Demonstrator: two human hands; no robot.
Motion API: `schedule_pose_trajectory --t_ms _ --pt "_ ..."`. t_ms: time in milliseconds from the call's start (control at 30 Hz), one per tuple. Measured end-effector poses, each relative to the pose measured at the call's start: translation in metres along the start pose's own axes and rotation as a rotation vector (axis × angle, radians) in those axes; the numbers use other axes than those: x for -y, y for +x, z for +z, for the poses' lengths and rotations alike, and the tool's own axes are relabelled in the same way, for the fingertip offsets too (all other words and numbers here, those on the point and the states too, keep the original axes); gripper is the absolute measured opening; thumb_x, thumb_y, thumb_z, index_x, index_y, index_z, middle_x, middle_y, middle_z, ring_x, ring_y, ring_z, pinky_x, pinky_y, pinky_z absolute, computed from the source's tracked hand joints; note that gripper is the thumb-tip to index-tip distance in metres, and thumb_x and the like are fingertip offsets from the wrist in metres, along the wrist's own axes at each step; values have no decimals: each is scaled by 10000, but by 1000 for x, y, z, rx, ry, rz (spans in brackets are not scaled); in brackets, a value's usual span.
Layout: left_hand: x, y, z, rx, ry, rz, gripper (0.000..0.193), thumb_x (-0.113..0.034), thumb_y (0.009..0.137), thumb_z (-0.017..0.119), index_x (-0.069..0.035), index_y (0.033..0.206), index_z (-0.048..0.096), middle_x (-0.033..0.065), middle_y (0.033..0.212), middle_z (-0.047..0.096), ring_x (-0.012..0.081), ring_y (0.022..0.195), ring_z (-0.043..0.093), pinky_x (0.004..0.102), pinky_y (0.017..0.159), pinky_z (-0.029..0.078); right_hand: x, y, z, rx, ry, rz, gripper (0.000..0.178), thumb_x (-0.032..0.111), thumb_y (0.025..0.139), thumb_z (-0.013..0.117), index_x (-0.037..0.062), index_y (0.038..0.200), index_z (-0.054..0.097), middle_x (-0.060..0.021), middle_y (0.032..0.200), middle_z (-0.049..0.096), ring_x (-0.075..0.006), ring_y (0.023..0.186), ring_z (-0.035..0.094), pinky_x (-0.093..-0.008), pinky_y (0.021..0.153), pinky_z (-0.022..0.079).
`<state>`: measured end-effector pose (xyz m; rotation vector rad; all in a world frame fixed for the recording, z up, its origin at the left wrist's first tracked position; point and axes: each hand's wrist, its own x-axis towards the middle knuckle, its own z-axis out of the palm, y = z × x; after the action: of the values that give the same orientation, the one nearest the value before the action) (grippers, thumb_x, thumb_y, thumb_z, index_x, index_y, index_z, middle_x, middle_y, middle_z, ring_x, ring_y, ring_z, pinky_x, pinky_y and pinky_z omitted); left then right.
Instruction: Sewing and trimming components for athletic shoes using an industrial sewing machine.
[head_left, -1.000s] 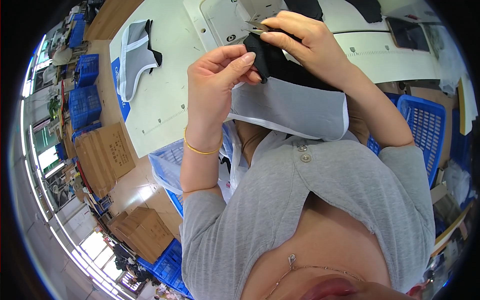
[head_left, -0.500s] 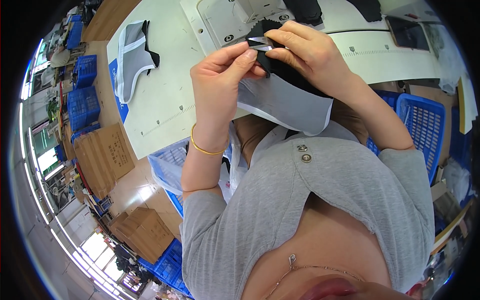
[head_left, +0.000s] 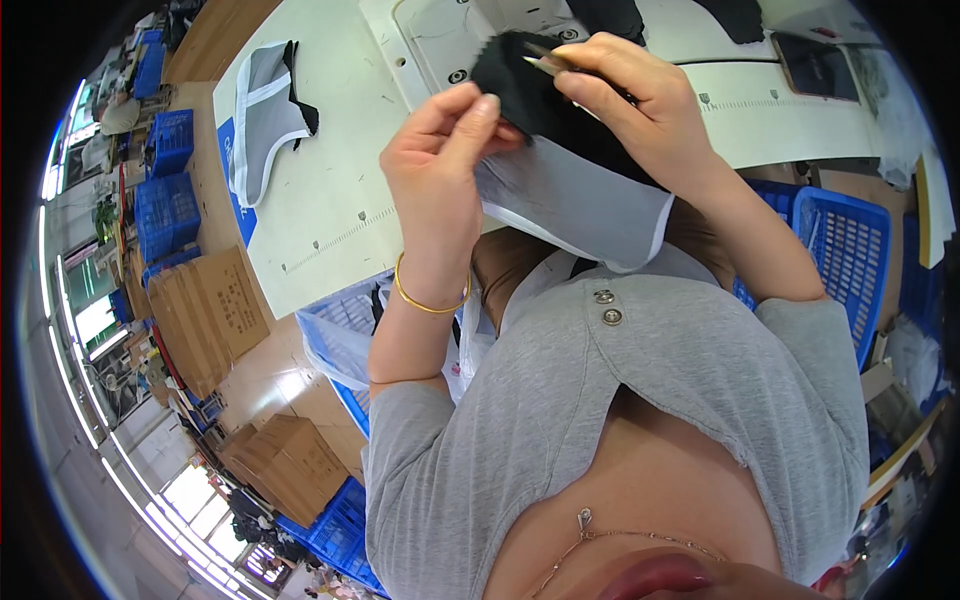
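Observation:
A cut garment piece of grey fabric (head_left: 580, 195) with white edging and a black lace-edged part (head_left: 520, 85) hangs between my hands, over the table's front edge and my lap. My left hand (head_left: 438, 165) pinches the black part at its left side between thumb and fingers. In my right hand (head_left: 645, 105) are small metal thread snips (head_left: 545, 62), their blades pointing left beside the black edge. The handles are mostly hidden by the fingers. A similar grey and black piece (head_left: 268, 125) lies on the left of the table.
The sewing machine bed (head_left: 432, 45) is set in the white table (head_left: 330, 150) beyond my hands. Black fabric pieces (head_left: 612, 18) and a dark phone (head_left: 815, 68) lie at the back right. Blue crates (head_left: 848, 250) flank me; cardboard boxes (head_left: 205, 315) stand on the left floor.
The snips have drawn back from the fabric edge, up and to the right. The black part now spreads wider, and my left hand has shifted slightly.

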<state>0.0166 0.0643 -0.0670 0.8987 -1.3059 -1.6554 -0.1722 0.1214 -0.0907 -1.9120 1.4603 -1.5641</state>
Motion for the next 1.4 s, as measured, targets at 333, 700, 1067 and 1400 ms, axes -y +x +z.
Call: schedule_pose_trajectory --t_ms 333,700,1067,1400 --pt "1 -1 -2 -83 -195 26 135 -1 928 609 58 1048 620 141 891 694 206 774 696 330 713 605 7 -12 3 151 82 24 294 239 911 664 -21 1050 653 -126 892 635 -278 789 613 -345 688 487" --pt "3 -2 2 -72 -139 41 155 2 920 622 73 1056 640 139 886 700 196 771 698 325 723 609 11 -15 12 57 -21 -45 290 220 879 694 -7 1054 650 -129 905 639 -288 751 640 -344 648 507" --pt "-20 -36 -96 -290 -232 157 86 -3 883 586 3 957 627 87 820 671 178 727 656 287 699 537 28 -20 -2 82 140 61 154 49 878 660 -43 1001 662 -100 811 613 -178 671 574 -267 593 439" --pt "-8 -203 -283 -923 959 311 164 17 797 540 -4 866 688 13 759 626 82 705 557 227 647 442 18 -24 18 261 249 113 202 77 951 595 -91 1053 640 -103 813 622 -155 706 557 -238 616 409"
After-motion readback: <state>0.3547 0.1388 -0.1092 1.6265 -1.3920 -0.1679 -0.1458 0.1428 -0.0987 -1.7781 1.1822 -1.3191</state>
